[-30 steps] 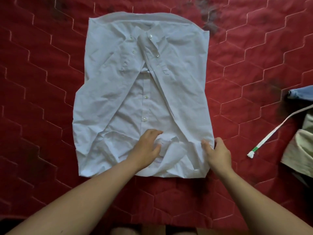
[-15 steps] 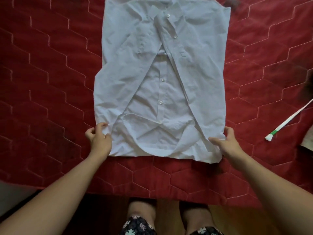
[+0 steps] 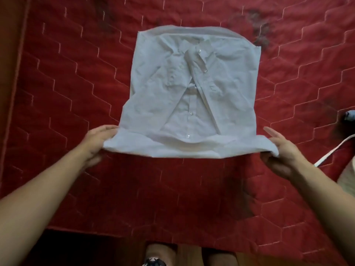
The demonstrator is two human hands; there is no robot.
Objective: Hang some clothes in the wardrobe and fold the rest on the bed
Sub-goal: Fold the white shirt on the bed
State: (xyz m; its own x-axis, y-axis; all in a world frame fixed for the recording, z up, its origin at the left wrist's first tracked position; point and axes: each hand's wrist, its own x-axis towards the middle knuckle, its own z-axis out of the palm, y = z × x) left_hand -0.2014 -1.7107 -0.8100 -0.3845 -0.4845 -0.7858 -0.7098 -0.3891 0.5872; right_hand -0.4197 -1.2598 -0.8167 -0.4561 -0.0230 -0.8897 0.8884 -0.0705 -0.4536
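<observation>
Holding the near hem, collar far ahead

Nearest, just past the front edge of the bed [image 3: 57, 189], the left hand [image 3: 98, 141] and right hand [image 3: 278, 152] each grip one corner of the hem [image 3: 184, 148]. The fingers [image 3: 107, 129] lie over the cloth, and the thumbs seem to be tucked beneath it. The hem is raised off the red quilt and stretched between the hands, which sit about level, neither clearly nearer. From there the white shirt [image 3: 188, 96] runs straight away, its long axis pointing from the hands to the collar [image 3: 194, 52], which lies flat at the far end. By my judgement, the next fold carries the hem forward over the body towards that collar. A white strap [image 3: 330, 152] lies to the right, apart from the shirt.
</observation>
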